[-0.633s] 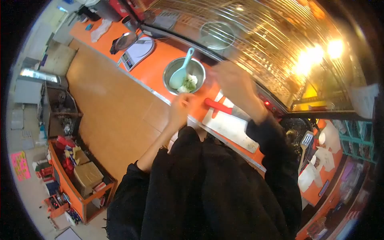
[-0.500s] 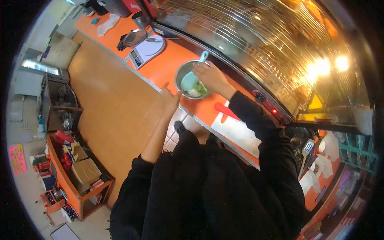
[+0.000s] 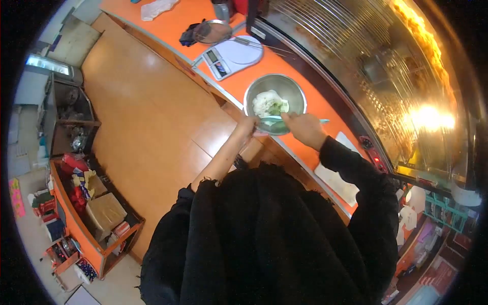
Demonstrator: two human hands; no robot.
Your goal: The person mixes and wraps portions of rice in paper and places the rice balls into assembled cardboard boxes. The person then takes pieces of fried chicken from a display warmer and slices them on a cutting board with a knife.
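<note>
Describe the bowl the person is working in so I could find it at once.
Start at the long orange counter beside the glass-fronted warmer. The metal bowl sits at its near edge, just past the flat white scale. It alone is round, shiny steel, holding white and green food.

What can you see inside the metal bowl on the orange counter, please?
The metal bowl holds a white lump with green bits. The right hand holds a teal scoop at its near rim, hiding that part of the bottom.

A loose black garment (image 3: 264, 239) fills the lower centre of the frame. Its left sleeve edge (image 3: 195, 185) looks frayed; the right sleeve (image 3: 356, 173) is long.
</note>
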